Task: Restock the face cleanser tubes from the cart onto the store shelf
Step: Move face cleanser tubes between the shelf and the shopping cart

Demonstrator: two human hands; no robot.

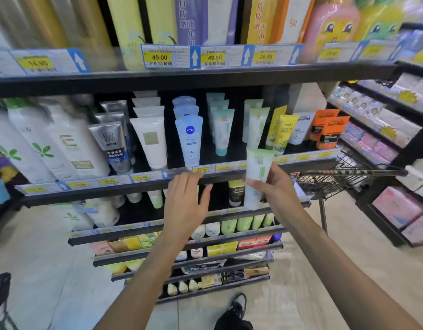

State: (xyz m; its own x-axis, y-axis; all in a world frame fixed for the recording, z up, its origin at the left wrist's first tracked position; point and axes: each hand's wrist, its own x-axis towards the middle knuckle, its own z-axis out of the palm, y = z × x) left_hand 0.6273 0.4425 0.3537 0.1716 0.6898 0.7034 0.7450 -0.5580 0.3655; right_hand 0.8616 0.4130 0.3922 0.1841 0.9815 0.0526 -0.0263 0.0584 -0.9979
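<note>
Hands up at the black store shelf point(229, 173): right hand point(278, 184) grips a pale green-and-white cleanser tube point(256, 177) upright before its matching row, left hand point(185, 201) spread empty, so next it likely needs slotting in front.

Two hands point(229, 194), one held green-white tube point(256, 177), three Nivea tubes point(189, 136), one cart point(336, 179).

The store shelf point(158, 179) was a black board with yellow price labels on its front edge, just above the left hand point(184, 201). On it, tubes stood in rows going to the back: grey MEN tubes point(111, 144) far left of the hand, white tubes point(151, 139) and blue Nivea tubes point(189, 136) above it, pale green tubes point(258, 125) above the right hand point(277, 186), and orange tubes point(329, 132) further right.
</note>
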